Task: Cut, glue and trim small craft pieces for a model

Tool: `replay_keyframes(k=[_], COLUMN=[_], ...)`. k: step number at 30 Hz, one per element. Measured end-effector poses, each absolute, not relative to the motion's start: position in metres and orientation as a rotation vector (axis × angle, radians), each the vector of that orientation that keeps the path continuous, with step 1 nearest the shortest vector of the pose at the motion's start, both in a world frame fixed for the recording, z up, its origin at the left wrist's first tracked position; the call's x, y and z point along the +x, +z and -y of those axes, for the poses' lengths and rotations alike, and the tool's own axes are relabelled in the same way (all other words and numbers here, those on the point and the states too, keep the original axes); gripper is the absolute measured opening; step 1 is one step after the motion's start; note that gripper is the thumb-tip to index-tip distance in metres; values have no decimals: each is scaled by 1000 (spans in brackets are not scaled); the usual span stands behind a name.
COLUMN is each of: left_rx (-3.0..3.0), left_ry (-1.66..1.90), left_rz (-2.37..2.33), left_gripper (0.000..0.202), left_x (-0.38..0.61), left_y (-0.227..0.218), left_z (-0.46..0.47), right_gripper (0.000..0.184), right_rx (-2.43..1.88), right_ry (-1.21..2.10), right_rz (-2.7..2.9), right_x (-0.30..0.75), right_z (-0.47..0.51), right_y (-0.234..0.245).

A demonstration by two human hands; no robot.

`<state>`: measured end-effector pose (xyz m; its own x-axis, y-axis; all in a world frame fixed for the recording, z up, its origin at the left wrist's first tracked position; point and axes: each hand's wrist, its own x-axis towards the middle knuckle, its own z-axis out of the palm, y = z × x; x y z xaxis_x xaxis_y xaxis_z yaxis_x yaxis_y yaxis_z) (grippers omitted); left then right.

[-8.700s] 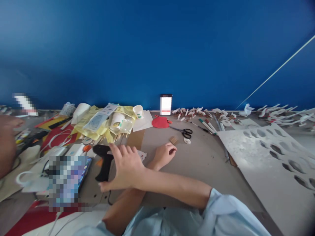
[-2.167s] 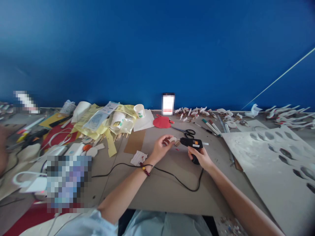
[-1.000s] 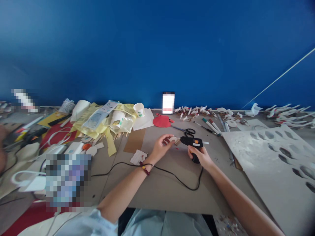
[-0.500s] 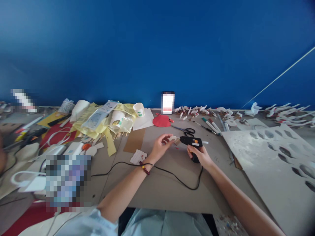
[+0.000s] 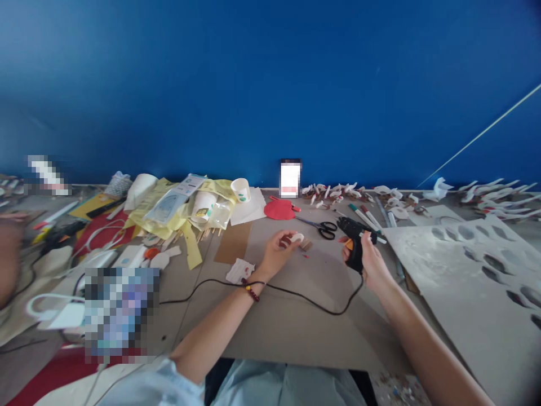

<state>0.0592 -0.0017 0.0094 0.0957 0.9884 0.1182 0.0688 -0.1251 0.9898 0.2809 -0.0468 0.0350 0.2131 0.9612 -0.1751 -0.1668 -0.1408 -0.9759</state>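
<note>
My right hand (image 5: 372, 256) is wrapped round the handle of a black glue gun (image 5: 357, 234), its nozzle pointing up and to the left. The gun's black cord (image 5: 304, 293) loops over the table and across my left wrist. Between the fingertips of my left hand (image 5: 279, 248) is a small white piece (image 5: 297, 238), its exact kind too small to make out. Beside that hand lie a scrap of torn white paper (image 5: 240, 271) and a brown card sheet (image 5: 234, 242). Dark-handled scissors (image 5: 325, 228) rest just beyond, near a red flat shape (image 5: 279, 209).
A lit phone (image 5: 290, 179) leans on the blue wall. Left are yellow wrapping (image 5: 169, 217), paper cups (image 5: 240, 190) and a power strip. Several white bird-like pieces (image 5: 499, 197) line the back right. A large white board (image 5: 465, 265) covers the right side. Another person's arm (image 5: 8, 259) shows far left.
The glue gun in my right hand has moved right, away from the white piece, and tilted up. My left hand stays nearly in place, still pinching the piece.
</note>
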Motion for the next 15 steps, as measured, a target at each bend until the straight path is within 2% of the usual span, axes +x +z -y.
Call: replay_keyframes(k=[6,8,12,15], left_rx=[1604,1639,1663,1662], left_ry=[1271,1272,1307,1301], left_rz=[-1153,-1144,-1135,-1143], left_gripper=[22,22,23,24], left_x=[57,56,55,54], left_y=[9,9,9,10], left_z=[4,5,5,5], right_gripper=[67,64,60,58], right_rx=[-1740,-1896,-2042,-2096], right_ry=[1332,1216,776,709], right_rz=[1128,1328,1714,1831], right_x=[295,292,279,271], right_z=[67,77,94,102], right_y=[39,33,26,27])
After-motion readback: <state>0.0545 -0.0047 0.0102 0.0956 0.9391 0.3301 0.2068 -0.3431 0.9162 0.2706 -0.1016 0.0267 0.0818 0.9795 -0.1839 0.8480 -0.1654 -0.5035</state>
